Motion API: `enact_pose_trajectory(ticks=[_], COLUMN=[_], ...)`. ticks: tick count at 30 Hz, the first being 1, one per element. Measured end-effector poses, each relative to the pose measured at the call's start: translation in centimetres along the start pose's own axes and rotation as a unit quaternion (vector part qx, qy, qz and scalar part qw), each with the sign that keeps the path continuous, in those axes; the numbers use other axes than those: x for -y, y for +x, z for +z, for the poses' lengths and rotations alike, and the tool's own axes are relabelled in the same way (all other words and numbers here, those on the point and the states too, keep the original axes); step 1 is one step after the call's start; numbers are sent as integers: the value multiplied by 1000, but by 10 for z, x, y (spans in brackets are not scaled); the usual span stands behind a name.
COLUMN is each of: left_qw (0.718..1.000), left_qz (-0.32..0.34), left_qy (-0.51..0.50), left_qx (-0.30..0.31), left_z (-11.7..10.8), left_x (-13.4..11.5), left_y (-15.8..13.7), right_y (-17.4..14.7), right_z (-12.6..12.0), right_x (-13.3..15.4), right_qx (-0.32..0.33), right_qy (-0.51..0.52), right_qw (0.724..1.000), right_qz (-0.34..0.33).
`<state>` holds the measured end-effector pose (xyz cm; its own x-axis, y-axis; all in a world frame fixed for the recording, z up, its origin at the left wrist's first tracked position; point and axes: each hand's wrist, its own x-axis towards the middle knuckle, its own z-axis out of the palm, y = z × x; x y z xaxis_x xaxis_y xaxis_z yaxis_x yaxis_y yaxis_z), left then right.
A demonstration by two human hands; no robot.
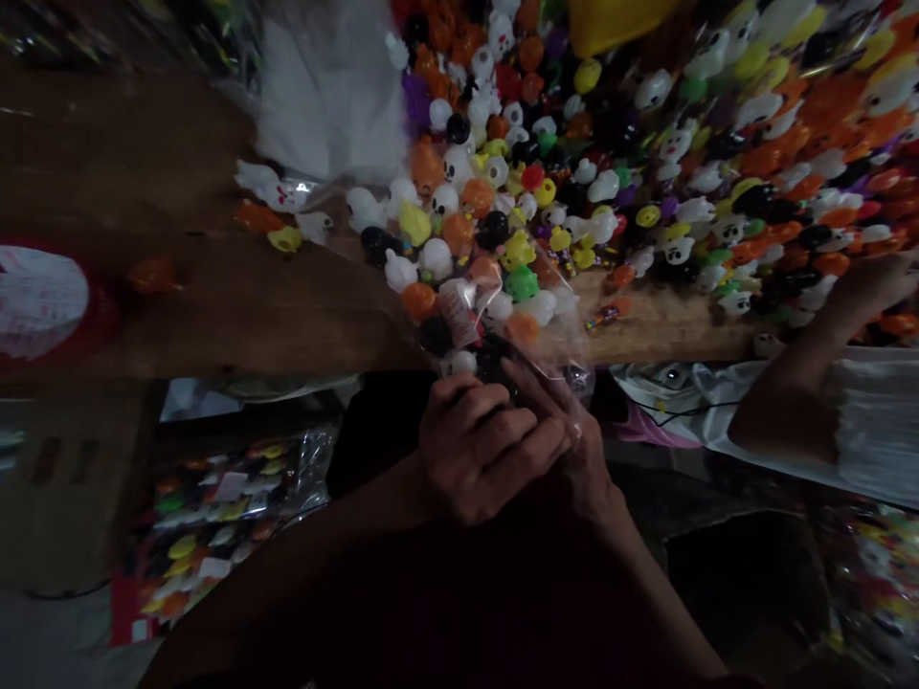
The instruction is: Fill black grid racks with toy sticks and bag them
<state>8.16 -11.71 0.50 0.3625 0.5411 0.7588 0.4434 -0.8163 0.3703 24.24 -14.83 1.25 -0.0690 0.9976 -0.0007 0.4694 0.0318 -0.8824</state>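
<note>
A clear plastic bag [556,354] filled with small toy figures rests at the near edge of the wooden table. A small printed label [459,311] shows among white, orange, yellow, black and green figures. My left hand [488,450] is closed, its curled fingers gripping the near end of the bag. Close beside it, my right hand [585,459] also holds the bag from the right side, partly covered by the plastic and by the left hand. The fingers of the right hand show only dimly through the film.
A big heap of loose toy figures [689,191] covers the table's far right. A white plastic sheet [330,96] and a red round container [100,306] lie left. Filled bags [222,488] sit below the table. Another person's arm [804,364] reaches in from the right.
</note>
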Motion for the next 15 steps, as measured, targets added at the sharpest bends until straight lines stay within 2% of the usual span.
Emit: enact_pose_trajectory(ticks=[3, 5, 10, 12, 15], left_qw=[1000, 999, 999, 999, 999], left_qz=[15, 30, 30, 25, 17], left_qy=[4, 5, -21, -24, -26], left_qx=[21, 38, 31, 21, -14], left_z=[-4, -7, -6, -3, 0], left_x=[2, 4, 5, 4, 3], left_y=[-1, -2, -5, -6, -6], right_y=[11, 16, 23, 27, 35], right_z=[12, 17, 26, 27, 25], right_x=[-5, -6, -11, -12, -10], right_qx=[64, 77, 44, 28, -49], right_qy=[-7, -7, 12, -1, -50], right_qw=[997, 996, 997, 999, 997], right_qz=[33, 44, 56, 22, -40])
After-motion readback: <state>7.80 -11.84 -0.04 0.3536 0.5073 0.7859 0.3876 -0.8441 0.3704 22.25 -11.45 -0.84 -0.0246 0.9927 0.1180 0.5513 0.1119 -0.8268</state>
